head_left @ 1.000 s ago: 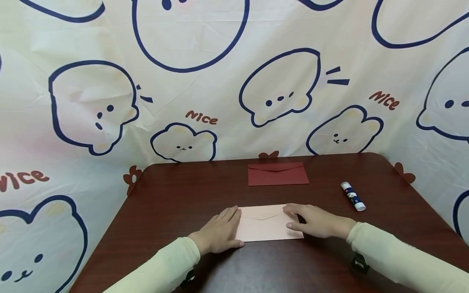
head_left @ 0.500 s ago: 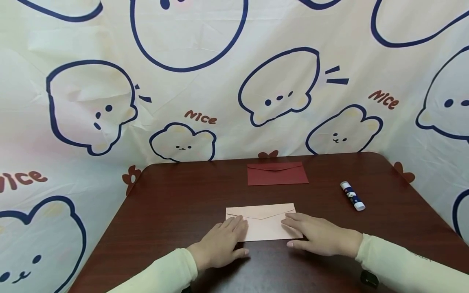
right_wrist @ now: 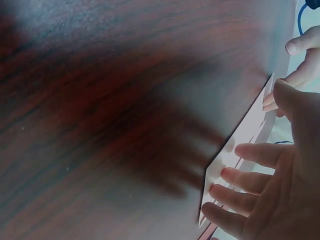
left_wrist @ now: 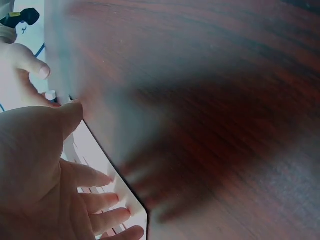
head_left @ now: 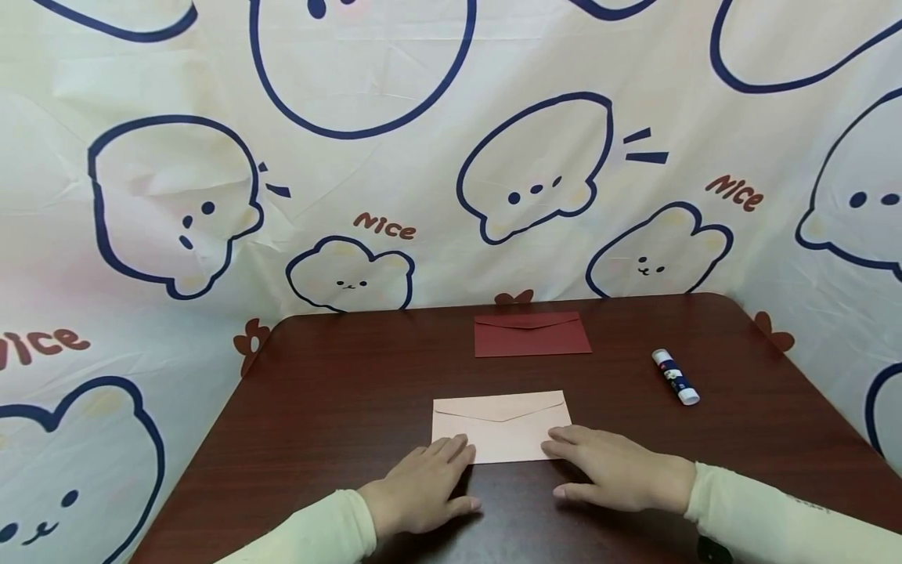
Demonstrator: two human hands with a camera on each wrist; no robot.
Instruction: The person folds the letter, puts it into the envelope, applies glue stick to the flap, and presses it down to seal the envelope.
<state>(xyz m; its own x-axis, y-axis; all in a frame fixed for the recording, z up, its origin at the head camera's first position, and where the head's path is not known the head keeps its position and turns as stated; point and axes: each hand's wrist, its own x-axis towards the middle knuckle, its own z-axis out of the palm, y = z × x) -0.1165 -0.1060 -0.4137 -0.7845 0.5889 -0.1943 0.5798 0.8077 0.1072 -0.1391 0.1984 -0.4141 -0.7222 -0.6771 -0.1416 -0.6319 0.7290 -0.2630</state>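
Note:
A pale pink envelope lies flat on the dark wooden table, its flap side up and the flap folded down. My left hand is at its lower left corner, fingers extended over the near edge. On the other side my right hand has its straight fingers over the lower right corner. In the left wrist view the fingertips of the left hand appear just at the envelope's surface; whether they touch is hard to tell. The right wrist view shows the right hand likewise, fingers spread and holding nothing.
Behind the pale envelope a dark red envelope lies near the table's far edge. A glue stick with a blue patterned label and white ends lies at the right. A cartoon-printed cloth hangs around the table.
Both hands have slid from the sides of the pale envelope toward its near edge, uncovering its upper corners. The envelope, the red envelope and the glue stick stay in place.

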